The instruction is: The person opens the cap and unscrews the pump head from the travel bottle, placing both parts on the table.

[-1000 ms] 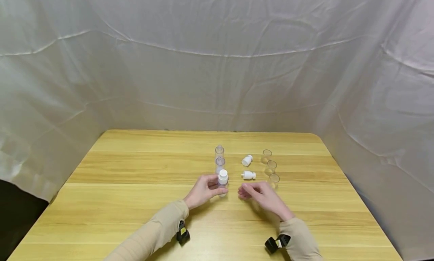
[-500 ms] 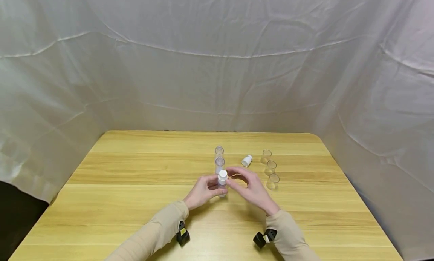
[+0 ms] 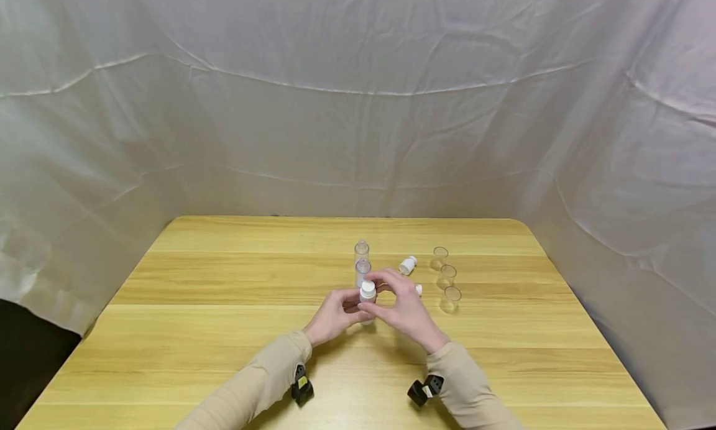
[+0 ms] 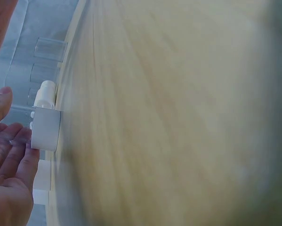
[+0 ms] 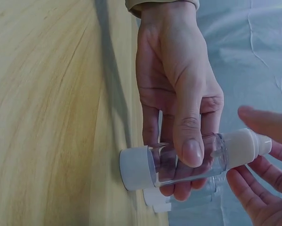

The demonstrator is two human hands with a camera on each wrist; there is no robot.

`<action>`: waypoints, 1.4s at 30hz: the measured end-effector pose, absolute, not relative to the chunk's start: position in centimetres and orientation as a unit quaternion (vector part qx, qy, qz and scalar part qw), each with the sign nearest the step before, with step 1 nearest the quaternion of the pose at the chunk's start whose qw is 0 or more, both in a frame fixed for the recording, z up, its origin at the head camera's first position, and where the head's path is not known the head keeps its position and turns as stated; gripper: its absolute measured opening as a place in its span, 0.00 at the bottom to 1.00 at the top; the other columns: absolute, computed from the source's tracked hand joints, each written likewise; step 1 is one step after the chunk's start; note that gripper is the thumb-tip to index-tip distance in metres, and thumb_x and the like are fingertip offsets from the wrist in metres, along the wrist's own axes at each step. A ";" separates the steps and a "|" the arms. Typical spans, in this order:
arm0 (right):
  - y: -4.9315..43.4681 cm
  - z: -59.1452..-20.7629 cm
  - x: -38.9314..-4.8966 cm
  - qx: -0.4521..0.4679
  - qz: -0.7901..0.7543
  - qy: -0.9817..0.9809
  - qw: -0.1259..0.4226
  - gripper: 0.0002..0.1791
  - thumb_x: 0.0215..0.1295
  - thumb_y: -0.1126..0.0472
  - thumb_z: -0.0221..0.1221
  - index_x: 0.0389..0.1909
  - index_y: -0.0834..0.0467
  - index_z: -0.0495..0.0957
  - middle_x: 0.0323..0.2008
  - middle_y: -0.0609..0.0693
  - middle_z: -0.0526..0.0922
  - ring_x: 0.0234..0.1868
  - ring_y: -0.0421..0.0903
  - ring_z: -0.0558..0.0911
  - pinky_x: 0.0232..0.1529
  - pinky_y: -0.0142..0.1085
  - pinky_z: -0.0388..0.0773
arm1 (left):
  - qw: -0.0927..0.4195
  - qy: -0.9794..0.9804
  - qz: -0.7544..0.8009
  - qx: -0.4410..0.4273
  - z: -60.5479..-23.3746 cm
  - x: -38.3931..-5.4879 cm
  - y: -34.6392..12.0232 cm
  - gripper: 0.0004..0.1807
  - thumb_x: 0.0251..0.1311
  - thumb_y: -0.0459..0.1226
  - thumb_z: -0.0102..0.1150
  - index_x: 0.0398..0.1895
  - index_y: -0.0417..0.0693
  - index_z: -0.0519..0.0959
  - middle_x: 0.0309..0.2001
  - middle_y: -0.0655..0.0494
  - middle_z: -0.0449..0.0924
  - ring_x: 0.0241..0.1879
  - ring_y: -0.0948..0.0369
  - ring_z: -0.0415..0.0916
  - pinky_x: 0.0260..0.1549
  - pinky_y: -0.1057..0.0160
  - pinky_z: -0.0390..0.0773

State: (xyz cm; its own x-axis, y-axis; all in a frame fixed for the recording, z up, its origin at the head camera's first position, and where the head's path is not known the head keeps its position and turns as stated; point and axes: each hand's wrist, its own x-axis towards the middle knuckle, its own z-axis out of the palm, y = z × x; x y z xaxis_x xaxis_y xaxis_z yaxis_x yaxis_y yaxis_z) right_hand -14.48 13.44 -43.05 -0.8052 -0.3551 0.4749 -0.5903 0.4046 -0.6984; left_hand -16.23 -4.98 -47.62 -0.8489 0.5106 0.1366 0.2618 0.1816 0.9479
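Note:
My left hand [image 3: 334, 315] holds an upright small clear pump bottle [image 5: 188, 162] by its body, the thumb across the front. The bottle has a white base [image 4: 45, 129] and a white pump top [image 3: 367, 289]. Around that pump top curl the thumb and fingers of my right hand [image 3: 405, 309]. In the right wrist view one right fingertip lies against the white collar while another stands a little apart from it. Two more clear bottles [image 3: 362, 269] stand just behind. A loose white pump top [image 3: 408, 265] lies to the right, and another [image 3: 418, 289] is mostly hidden by my right hand.
Three clear overcaps [image 3: 448, 274] stand in a row on the right of the wooden table [image 3: 196, 330]. A pale grey curtain [image 3: 358, 132] surrounds the table at the back and sides.
My right hand has moved left from beside the loose pump tops to the bottle, and its fingers have come round the pump top. The left hand and bottle stay in place.

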 end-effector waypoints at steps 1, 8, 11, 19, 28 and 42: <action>13.4 -43.1 -14.5 0.285 0.462 -0.830 0.130 0.27 0.50 0.67 0.75 0.52 0.66 0.79 0.47 0.56 0.85 0.45 0.51 0.85 0.51 0.39 0.87 | 0.106 0.760 0.588 0.254 -47.6 -16.2 -5.0 0.23 0.62 0.32 0.66 0.60 0.36 0.77 0.59 0.37 0.81 0.58 0.45 0.81 0.60 0.65 0.82; 13.3 -43.0 -14.6 0.289 0.457 -0.830 0.137 0.22 0.52 0.72 0.72 0.50 0.67 0.79 0.45 0.57 0.84 0.43 0.50 0.85 0.50 0.37 0.88 | 0.111 0.751 0.598 0.256 -47.5 -16.1 -5.0 0.25 0.62 0.31 0.65 0.62 0.33 0.75 0.61 0.36 0.80 0.59 0.44 0.81 0.60 0.65 0.82; 13.4 -42.9 -14.6 0.287 0.455 -0.832 0.137 0.22 0.52 0.72 0.72 0.49 0.68 0.79 0.44 0.57 0.84 0.43 0.50 0.85 0.50 0.37 0.88 | 0.112 0.749 0.600 0.257 -47.5 -16.2 -5.0 0.25 0.62 0.30 0.65 0.62 0.32 0.75 0.61 0.35 0.79 0.59 0.44 0.80 0.60 0.65 0.82; 13.4 -42.9 -14.6 0.281 0.446 -0.838 0.136 0.21 0.52 0.72 0.72 0.48 0.66 0.80 0.43 0.56 0.85 0.42 0.49 0.84 0.51 0.37 0.88 | 0.117 0.749 0.600 0.256 -47.4 -16.2 -4.9 0.25 0.62 0.30 0.65 0.62 0.31 0.75 0.61 0.35 0.79 0.60 0.43 0.80 0.60 0.64 0.82; 13.4 -43.1 -14.7 0.278 0.449 -0.839 0.131 0.21 0.52 0.72 0.72 0.49 0.65 0.80 0.44 0.56 0.85 0.43 0.48 0.84 0.52 0.38 0.87 | 0.116 0.751 0.596 0.260 -47.6 -16.3 -4.9 0.25 0.62 0.31 0.65 0.62 0.31 0.74 0.61 0.34 0.78 0.60 0.44 0.80 0.61 0.64 0.82; 13.4 -43.1 -14.6 0.283 0.450 -0.837 0.131 0.22 0.52 0.72 0.72 0.49 0.65 0.80 0.45 0.56 0.85 0.43 0.49 0.85 0.53 0.38 0.87 | 0.121 0.747 0.603 0.254 -47.5 -16.2 -5.0 0.25 0.62 0.30 0.65 0.63 0.32 0.74 0.61 0.35 0.79 0.60 0.44 0.80 0.61 0.65 0.81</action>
